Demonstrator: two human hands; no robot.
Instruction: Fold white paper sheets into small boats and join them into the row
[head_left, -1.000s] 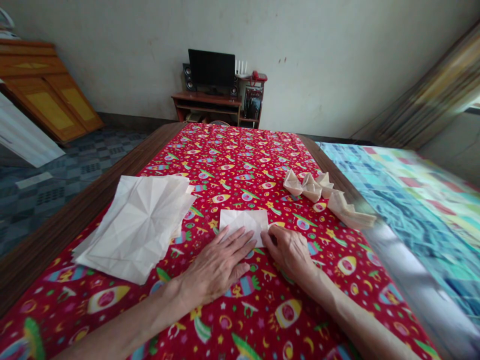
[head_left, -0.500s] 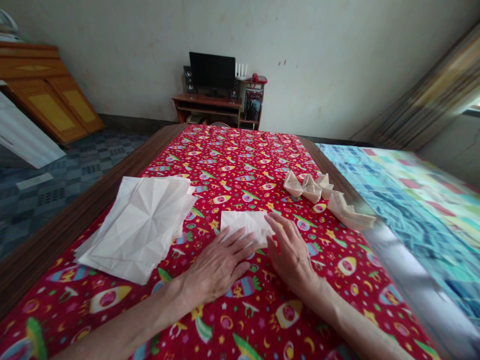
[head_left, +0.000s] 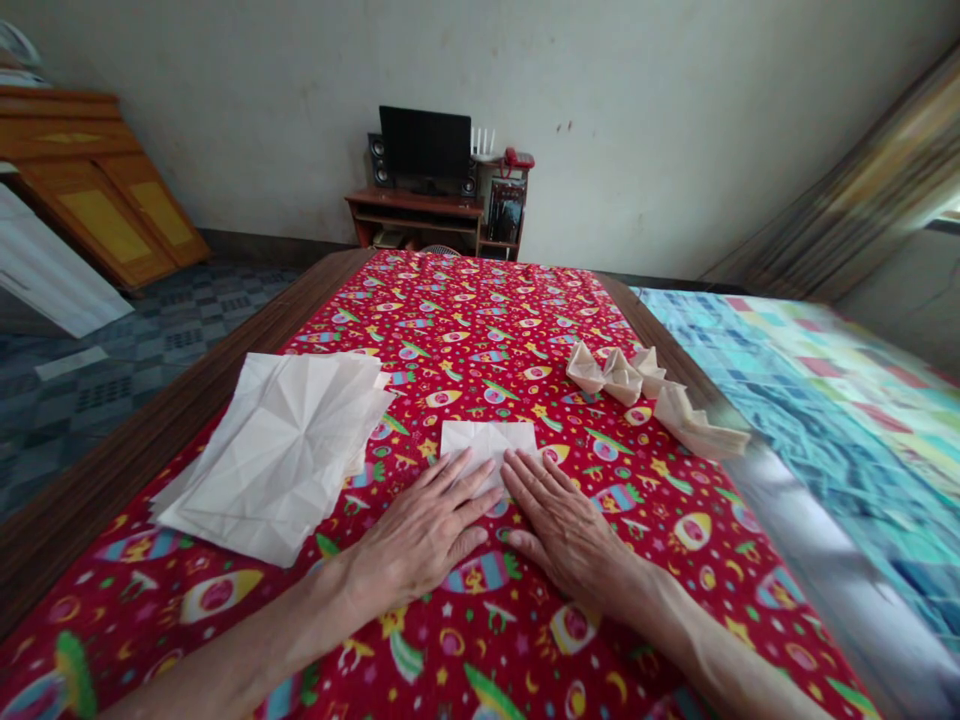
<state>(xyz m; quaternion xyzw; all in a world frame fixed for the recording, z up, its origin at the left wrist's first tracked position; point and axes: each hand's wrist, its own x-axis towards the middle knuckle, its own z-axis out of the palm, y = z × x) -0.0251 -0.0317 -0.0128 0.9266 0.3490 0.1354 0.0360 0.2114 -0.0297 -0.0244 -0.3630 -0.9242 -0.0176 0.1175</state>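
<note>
A bright red cloth (head_left: 480, 320) printed with yellow-and-pink rockets, green-tailed yellow stars and small crescents covers the dark brown wood-grain table (head_left: 217, 378). The creased rectangular paper (head_left: 487, 434) between its side edges is plain white; the creased paper stack (head_left: 300, 440) toward the left edge, off-white; the pointed folded-paper pieces (head_left: 622, 380) along the right edge, cream.

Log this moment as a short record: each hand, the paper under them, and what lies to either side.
left hand: spread flat, fingers over the small white paper
right hand: flat, fingers over the right part of the same paper
paper position: on the red patterned cloth, far edge uncovered
to the left: pile of creased sheets
to the right: folded paper shapes by the cloth's edge
background: dark monitor on a desk
</note>
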